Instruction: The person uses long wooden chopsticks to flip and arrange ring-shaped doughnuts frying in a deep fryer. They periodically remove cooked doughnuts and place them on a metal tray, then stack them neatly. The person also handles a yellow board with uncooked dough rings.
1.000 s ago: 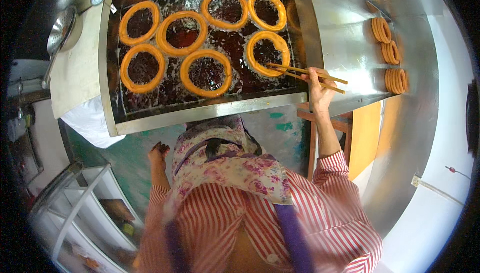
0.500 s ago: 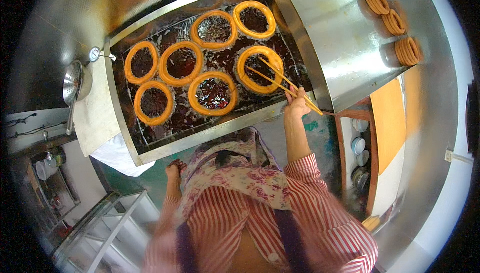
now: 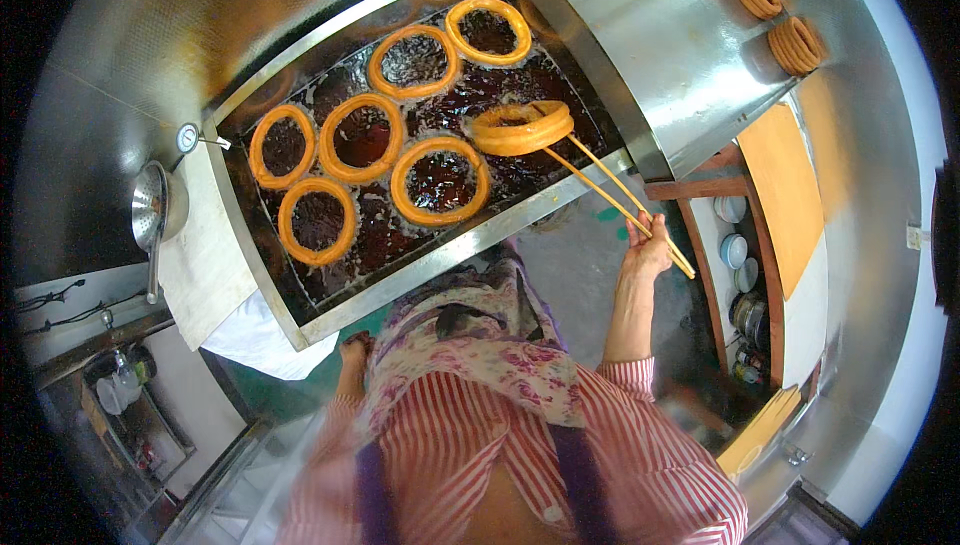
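Half a second ago my chopsticks (image 3: 610, 195) were still down among the rings in the oil; now they have one fried dough ring (image 3: 522, 127) lifted clear of the fryer vat (image 3: 300, 320), threaded on both sticks so it hangs tilted above the dark oil at the vat's right side. My right hand (image 3: 648, 250) has drawn back toward me, fingers closed around the near ends of the sticks. I hold them long and low like this, I judge, to keep my hand well away from the hot oil while the ring drips over the vat rather than over the counter.

Six more rings (image 3: 438, 180) float flat in the oil, set apart so they do not stick together. Finished rings (image 3: 795, 43) sit stacked on the sloped steel tray (image 3: 660, 55) at the far right, where oil can run off. My left hand (image 3: 352, 353) hangs low beside my apron, near the vat's front edge; I cannot tell whether its fingers are open or closed. A metal strainer (image 3: 155, 210) lies at the left, just beside the vat.
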### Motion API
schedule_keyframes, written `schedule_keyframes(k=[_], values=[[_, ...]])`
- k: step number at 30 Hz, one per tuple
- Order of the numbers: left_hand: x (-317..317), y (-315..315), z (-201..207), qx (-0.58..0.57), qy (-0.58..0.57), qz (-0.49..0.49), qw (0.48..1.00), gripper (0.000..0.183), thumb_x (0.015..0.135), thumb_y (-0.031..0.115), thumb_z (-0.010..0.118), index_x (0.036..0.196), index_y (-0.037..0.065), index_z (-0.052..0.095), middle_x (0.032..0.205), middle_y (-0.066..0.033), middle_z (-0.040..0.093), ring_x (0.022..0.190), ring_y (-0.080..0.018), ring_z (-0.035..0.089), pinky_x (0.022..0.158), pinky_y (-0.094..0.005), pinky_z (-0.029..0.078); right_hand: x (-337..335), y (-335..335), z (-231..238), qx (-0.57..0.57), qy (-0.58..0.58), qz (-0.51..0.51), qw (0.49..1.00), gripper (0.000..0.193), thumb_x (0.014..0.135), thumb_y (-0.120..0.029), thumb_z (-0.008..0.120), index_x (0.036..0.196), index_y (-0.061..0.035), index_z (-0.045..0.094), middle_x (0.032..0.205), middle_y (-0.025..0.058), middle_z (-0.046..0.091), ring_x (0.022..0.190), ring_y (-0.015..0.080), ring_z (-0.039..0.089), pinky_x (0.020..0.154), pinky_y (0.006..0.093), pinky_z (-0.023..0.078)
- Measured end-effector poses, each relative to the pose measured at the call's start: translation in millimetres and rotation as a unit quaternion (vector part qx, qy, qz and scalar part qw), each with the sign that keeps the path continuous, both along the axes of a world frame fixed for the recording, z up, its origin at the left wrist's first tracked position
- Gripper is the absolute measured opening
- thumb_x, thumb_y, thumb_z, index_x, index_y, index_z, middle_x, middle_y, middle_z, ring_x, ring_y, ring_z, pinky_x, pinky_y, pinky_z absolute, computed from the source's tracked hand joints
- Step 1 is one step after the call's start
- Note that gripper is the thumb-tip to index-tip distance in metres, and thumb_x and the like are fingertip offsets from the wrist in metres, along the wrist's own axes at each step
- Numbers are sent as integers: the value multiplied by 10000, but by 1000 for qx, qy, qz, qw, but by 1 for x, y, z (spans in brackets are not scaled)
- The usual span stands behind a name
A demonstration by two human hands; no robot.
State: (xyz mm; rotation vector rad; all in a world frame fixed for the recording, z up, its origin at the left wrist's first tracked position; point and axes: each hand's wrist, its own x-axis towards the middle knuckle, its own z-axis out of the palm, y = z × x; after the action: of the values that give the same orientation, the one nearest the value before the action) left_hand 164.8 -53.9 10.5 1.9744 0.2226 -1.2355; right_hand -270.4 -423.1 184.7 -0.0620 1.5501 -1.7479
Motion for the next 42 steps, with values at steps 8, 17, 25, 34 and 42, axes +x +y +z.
schedule_keyframes(k=[8, 17, 25, 34, 42], values=[[15, 92, -165, -69, -90, -201, 973, 192, 837, 129, 458, 880, 22, 611, 837, -96, 638, 701, -211, 584, 605, -353, 469, -3, -1, 82, -47, 277, 95, 955, 208, 822, -87, 620, 903, 81, 527, 770, 167, 614, 616, 226, 649, 458, 302, 546], [-21, 113, -89, 3, -327, -504, 799, 136, 792, 154, 543, 873, 85, 627, 826, -107, 639, 668, -233, 579, 602, -359, 465, 56, -54, 110, -172, 163, 180, 955, 197, 844, -108, 607, 927, 56, 535, 889, 190, 611, 799, 266, 650, 605, 313, 591], [-47, 114, -36, -5, -411, -497, 764, 143, 712, 184, 607, 792, 72, 647, 792, -141, 638, 667, -318, 605, 589, -393, 472, 148, -176, 0, -84, 51, 66, 993, 144, 855, -67, 581, 930, 51, 548, 801, 164, 627, 685, 218, 647, 530, 298, 568], [-65, 144, -51, 73, -381, -466, 796, 155, 707, 234, 630, 792, 116, 684, 979, -106, 644, 889, -278, 621, 732, -397, 502, 193, -250, -69, 51, -103, 29, 993, 187, 851, -82, 590, 927, 78, 529, 814, 192, 621, 656, 243, 648, 521, 311, 583], [-60, 105, -33, 121, -326, -465, 814, 208, 727, 246, 639, 846, 83, 686, 1069, -102, 623, 903, -290, 617, 763, -385, 500, 141, -219, -65, -17, -235, 32, 971, 257, 903, -152, 526, 1049, 57, 499, 911, 176, 597, 815, 258, 630, 679, 355, 591]])
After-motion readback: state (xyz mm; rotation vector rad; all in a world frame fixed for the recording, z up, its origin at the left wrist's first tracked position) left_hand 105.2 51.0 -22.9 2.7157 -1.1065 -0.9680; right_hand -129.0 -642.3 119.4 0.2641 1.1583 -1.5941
